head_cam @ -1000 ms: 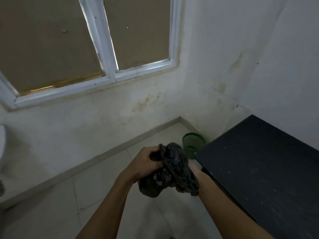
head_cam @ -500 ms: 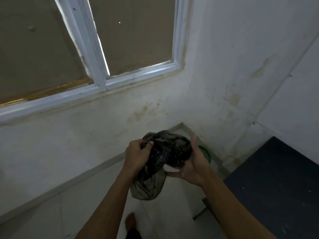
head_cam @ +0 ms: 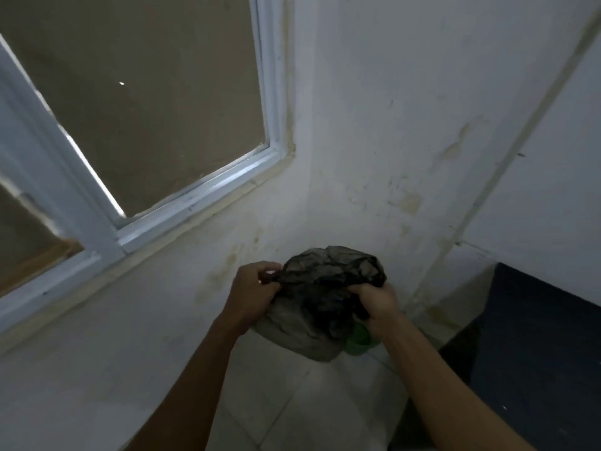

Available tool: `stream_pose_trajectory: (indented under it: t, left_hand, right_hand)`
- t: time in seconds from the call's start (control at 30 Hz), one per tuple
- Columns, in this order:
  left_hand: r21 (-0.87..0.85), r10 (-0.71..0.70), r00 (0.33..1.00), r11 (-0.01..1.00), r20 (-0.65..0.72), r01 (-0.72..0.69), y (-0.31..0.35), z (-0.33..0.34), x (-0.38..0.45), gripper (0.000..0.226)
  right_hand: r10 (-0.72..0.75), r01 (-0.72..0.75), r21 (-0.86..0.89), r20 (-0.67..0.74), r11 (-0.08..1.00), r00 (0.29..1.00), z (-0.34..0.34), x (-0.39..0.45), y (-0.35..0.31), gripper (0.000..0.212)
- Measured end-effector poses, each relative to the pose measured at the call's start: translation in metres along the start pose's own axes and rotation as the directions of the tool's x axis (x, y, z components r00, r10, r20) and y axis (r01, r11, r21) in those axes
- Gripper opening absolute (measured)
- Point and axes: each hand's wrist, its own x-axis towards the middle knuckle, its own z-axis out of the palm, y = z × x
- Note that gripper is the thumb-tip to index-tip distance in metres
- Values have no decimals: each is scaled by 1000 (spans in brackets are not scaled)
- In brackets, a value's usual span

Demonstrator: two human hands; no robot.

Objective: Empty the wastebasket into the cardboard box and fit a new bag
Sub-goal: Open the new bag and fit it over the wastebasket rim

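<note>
Here, tiled floor (head_cam: 312, 405) lies open between the stained white wall (head_cam: 374, 131) and the dark counter (head_cam: 546, 346) at four o'clock. The left hand (head_cam: 252, 292) and right hand (head_cam: 377, 304) have their fingers clamped on a crumpled thin black plastic bag (head_cam: 325, 288), stretched across nine to three. It hides most of the green round wastebasket (head_cam: 357, 343), below at five o'clock.

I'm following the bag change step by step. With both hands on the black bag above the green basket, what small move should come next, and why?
Probably pull the hands apart to open the bag's mouth. The left hand and right hand grip a bunched bag, held above the green basket.
</note>
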Motion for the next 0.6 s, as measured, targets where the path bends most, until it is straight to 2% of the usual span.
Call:
stream_pose_trajectory:
  t: [0.13, 0.2, 0.3, 0.37, 0.43, 0.5, 0.6]
  left_hand:
    - [11, -11, 999, 1000, -52, 12, -6, 5, 58, 40]
    - [18, -19, 998, 1000, -67, 21, -9, 13, 88, 38]
    - [64, -41, 998, 997, -46, 44, -12, 30, 130, 38]
    - [78, -34, 999, 996, 36, 31, -9, 41, 156, 39]
    - [122, 19, 984, 992, 176, -41, -3, 54, 178, 44]
    - [158, 82, 932, 977, 353, -145, 4, 68, 198, 53]
    - [182, 194, 812, 921, 550, -343, 9, 92, 225, 52]
  right_hand:
    - [-123, 111, -143, -78, 983, 989, 0, 28, -18, 22]
    - [-134, 115, -171, -104, 979, 986, -2, 52, -23, 23]
    - [-124, 95, -148, -203, 984, 971, -9, 98, -25, 43]
    - [-107, 80, -106, -272, 991, 956, -15, 132, -28, 49]
    - [-75, 41, -102, -355, 994, 932, -22, 161, -33, 33]
    - [-41, -15, -124, -441, 992, 896, -27, 184, -37, 7]
    - [-5, -78, -166, -448, 983, 894, -30, 213, -43, 14]
